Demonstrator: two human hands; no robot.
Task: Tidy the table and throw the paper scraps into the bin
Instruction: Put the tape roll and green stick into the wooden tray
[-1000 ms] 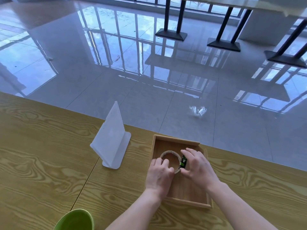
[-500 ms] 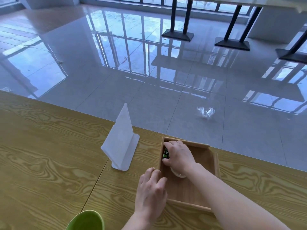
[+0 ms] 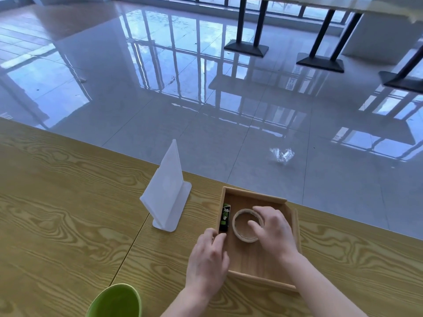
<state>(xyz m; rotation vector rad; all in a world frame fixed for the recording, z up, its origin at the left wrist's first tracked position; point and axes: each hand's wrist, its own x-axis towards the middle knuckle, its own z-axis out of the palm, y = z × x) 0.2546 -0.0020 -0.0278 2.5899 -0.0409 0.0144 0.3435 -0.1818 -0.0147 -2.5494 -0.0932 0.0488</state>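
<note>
A shallow wooden tray (image 3: pixel 254 194) sits near the table's far edge. Inside it, a small green and black stick (image 3: pixel 225 217) lies along the left wall, with a roll of clear tape (image 3: pixel 239 232) lying flat beside it. My right hand (image 3: pixel 275 234) grips the tape roll, thumb inside the ring and fingers over its far rim. My left hand (image 3: pixel 207 264) pinches the tray's left wall, just below the stick. The rim of a green bin (image 3: pixel 116 300) shows at the bottom edge. No paper scraps are visible on the table.
A white plastic sign stand (image 3: pixel 168 191) stands left of the tray. Light wooden tabletop (image 3: pixel 68 225) spreads to the left. Beyond the table's far edge, a crumpled clear wrapper (image 3: pixel 282 155) lies on the glossy tiled floor. Black table legs (image 3: pixel 246 45) stand farther off.
My right hand put the green stick down along the tray's left wall and moved right onto the tape roll. My left hand moved from the tabletop to the tray's left wall.
</note>
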